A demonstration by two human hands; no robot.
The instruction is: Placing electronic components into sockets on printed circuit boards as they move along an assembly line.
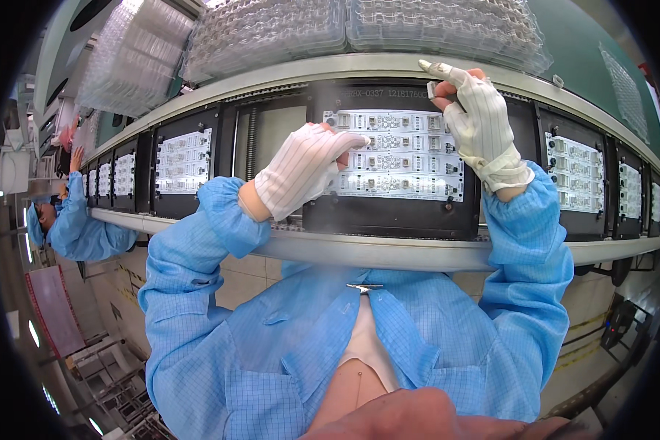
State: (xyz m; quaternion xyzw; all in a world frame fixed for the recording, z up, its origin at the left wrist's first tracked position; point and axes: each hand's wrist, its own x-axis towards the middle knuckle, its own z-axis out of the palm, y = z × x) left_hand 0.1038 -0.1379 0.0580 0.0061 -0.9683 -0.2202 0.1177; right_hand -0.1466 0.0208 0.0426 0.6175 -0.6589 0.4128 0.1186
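White striped gloves with bare fingertips cover both hands. My left hand (301,165) reaches over the left end of a white circuit board panel (403,163), its fingers drawn together at the second strip; anything between them is too small to make out. The panel, with several strips carrying small components, lies in a black carrier tray (389,218). Beyond its far right corner, my right hand (480,117) is raised, pinching a small pale, block-like piece (430,91) between thumb and finger. One gloved finger extends toward the far rail.
Similar trays with panels, a left panel (184,163) and a right panel (576,172), line the conveyor rail (389,253). Clear plastic trays (264,40) are stacked along the far side. A co-worker in blue (88,220) reaches onto the line at far left.
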